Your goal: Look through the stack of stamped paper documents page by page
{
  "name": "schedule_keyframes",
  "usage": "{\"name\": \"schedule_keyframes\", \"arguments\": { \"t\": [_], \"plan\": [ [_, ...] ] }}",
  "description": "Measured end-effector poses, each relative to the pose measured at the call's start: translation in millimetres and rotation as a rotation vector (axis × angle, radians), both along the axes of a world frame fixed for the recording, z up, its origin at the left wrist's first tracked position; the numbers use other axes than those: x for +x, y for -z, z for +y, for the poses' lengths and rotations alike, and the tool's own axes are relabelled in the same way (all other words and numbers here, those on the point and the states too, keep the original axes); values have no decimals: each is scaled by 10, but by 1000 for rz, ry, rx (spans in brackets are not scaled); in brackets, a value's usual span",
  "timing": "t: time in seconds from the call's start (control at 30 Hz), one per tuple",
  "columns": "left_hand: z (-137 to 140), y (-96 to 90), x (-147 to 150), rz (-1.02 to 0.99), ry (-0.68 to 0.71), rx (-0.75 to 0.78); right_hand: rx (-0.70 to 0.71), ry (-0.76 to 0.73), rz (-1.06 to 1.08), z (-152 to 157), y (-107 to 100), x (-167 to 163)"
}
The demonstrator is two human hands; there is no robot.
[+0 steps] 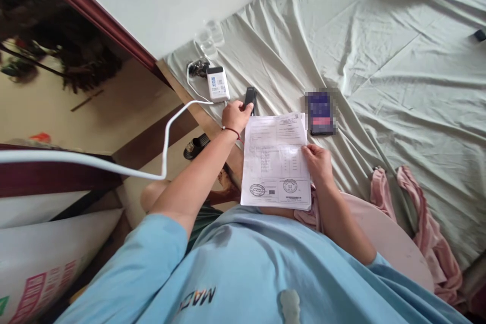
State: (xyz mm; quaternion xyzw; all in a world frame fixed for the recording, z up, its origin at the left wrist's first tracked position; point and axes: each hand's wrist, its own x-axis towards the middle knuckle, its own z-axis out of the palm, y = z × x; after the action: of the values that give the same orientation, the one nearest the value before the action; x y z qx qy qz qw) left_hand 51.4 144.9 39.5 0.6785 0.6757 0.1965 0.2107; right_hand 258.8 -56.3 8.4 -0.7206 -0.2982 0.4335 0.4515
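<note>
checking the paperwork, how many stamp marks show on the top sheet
2: one stamp mark at the lower left of the top sheet, another at its lower right. Any underneath would be hidden.

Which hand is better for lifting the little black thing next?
Probably the left hand: it is right at the black object. The right hand is farther away and holds the right edge of the papers.

Passage for the person's right hand (318,163) runs over the broad sheet (374,73) to the right of the phone (320,111), which obstructs just ahead, whereas the left hand (237,116) is hemmed in by the black device (249,96) at its fingertips, the white box (218,85), the white cable (76,157) and the papers (273,162).
</note>
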Motion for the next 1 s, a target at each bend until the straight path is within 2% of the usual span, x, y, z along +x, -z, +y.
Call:
{"name": "schedule_keyframes", "arguments": {
  "t": [0.23, 0.57, 0.77, 1.0],
  "plan": [
    [-22, -119, -8, 105, 47, 2, -13, 34, 169, 6, -15, -6],
    [-51, -166, -64, 162, 118, -15, 15, 72, 256, 8, -84, -28],
    [-12, -78, -124, 124, 74, 2, -4, 51, 206, -7, -78, -22],
    [266, 114, -24, 40, 70, 219, -28, 51, 199, -11, -142, -33]
  ]
}}
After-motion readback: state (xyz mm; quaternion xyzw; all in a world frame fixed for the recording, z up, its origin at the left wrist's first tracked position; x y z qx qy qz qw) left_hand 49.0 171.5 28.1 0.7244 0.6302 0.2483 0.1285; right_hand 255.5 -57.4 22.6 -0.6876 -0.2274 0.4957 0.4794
